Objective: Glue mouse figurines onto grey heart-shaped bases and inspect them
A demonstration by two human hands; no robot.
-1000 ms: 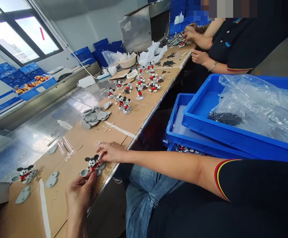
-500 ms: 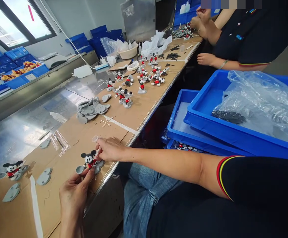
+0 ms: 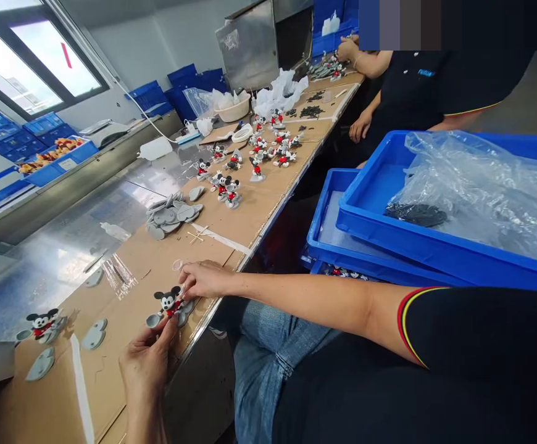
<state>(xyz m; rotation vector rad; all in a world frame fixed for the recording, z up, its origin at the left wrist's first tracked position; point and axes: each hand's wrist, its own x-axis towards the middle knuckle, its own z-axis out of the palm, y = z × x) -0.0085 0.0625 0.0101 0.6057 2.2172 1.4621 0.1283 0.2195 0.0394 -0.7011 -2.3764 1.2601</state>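
My left hand [image 3: 148,354] grips a small mouse figurine [image 3: 170,302] from below, between thumb and fingers. The figurine has black ears, a red body and a grey bowl [image 3: 153,320] at one side. Against its other side, my right hand [image 3: 203,279] has its fingers closed in a pinch; a bit of white shows at the tips, and I cannot make out exactly what they pinch. A grey base [image 3: 184,313] is partly visible under and behind the figurine. Close to the right fingers lies a pale ring [image 3: 177,264].
A pile of grey heart-shaped bases [image 3: 169,214] and several finished-looking figurines [image 3: 226,188] stand farther along the cardboard-covered table [image 3: 245,216]. Another figurine [image 3: 44,324] stands at the left. Blue trays [image 3: 389,237] are stacked at the right. A co-worker [image 3: 402,92] sits beyond.
The view has shifted slightly, so the scene sits a little lower and the left-hand items farther right. Both hands stay at the figurine. The co-worker's arms have moved.
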